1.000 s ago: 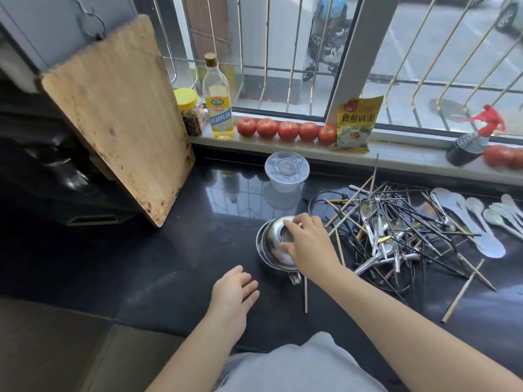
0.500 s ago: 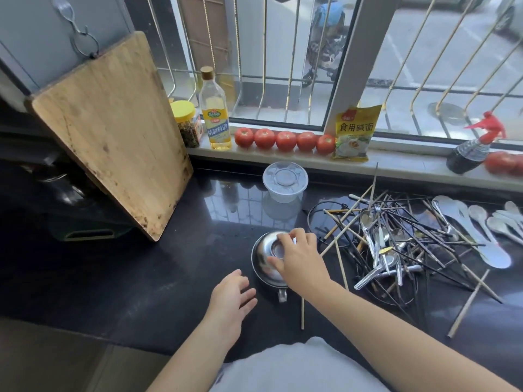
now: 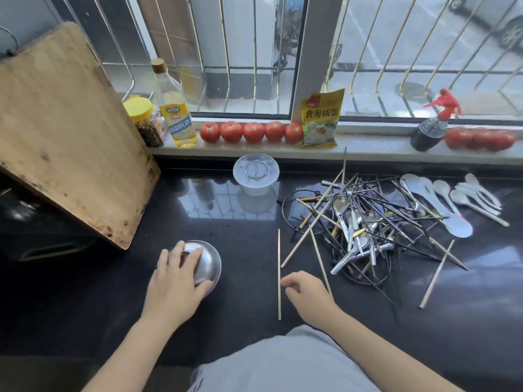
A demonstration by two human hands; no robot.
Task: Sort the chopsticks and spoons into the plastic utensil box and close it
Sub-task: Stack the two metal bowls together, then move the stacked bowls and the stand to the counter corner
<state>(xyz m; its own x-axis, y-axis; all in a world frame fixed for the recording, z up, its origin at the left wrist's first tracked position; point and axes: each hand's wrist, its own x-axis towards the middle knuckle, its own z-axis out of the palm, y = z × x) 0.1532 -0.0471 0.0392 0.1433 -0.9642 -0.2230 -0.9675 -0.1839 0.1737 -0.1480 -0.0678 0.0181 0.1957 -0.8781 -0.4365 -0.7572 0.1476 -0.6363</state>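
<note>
Bright daylight enters through the window, glaring off the glossy counter; edges bend.

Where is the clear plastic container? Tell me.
In the head view the clear plastic container sits upside down at the back of the black counter, below the tomatoes, left of the utensil pile.

Glossy black countertop (mirror-like), wooden board.

- steel bowl shifted left and toward the counter's near edge, away from the utensil pile
- left hand was flat on the counter, now rests on the bowl, fingers spread
- right hand left the bowl, now at a lone wooden chopstick, fingertips touching it
</note>
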